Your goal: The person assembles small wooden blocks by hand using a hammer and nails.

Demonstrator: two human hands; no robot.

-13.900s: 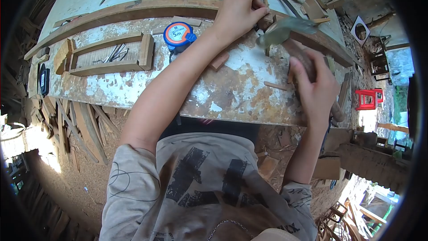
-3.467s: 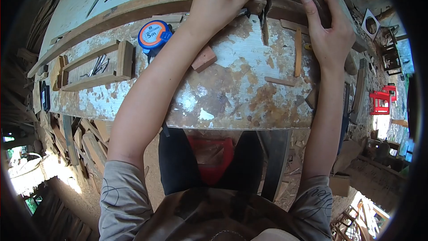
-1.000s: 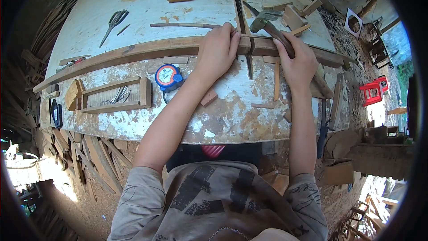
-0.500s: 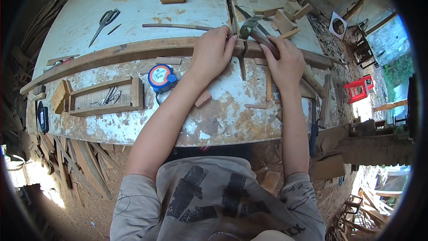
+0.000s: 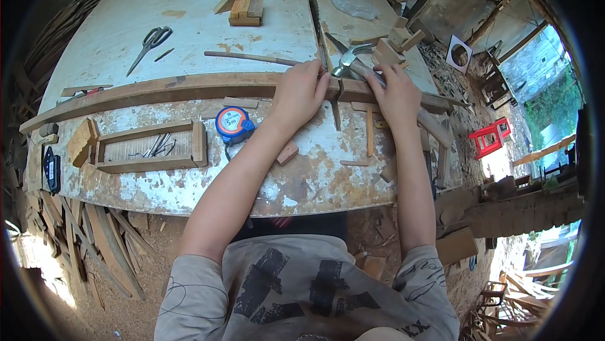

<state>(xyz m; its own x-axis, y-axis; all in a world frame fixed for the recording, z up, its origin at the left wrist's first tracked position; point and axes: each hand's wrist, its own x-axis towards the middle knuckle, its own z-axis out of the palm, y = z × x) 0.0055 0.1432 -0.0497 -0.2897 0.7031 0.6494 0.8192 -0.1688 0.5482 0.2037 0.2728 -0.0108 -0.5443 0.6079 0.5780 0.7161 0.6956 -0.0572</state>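
My left hand [image 5: 297, 96] lies across the long wooden beam [image 5: 208, 86], its fingers and thumb closed together near the narrow slot in the table; whatever is between the fingertips is too small to make out. Just right of the slot, my right hand [image 5: 399, 93] is closed around the hammer [image 5: 360, 67]. The metal head with its claw sits close to the left fingertips, and the handle runs under my palm toward the lower right. A thin wooden stick [image 5: 251, 58] lies beyond the beam, its right end near my left hand.
A tape measure [image 5: 234, 124], a wooden tray [image 5: 146, 166] of nails and a small wood block [image 5: 288, 152] lie on the near side. Scissors [image 5: 150, 48] and stacked blocks [image 5: 246, 9] are at the back. A saw blade [image 5: 315, 15] rises from the slot; scraps [image 5: 397, 41] lie right.
The hammer head has turned so its claw shows more, and it sits slightly farther from the beam. Both hands remain in nearly the same places while the camera view has shifted.
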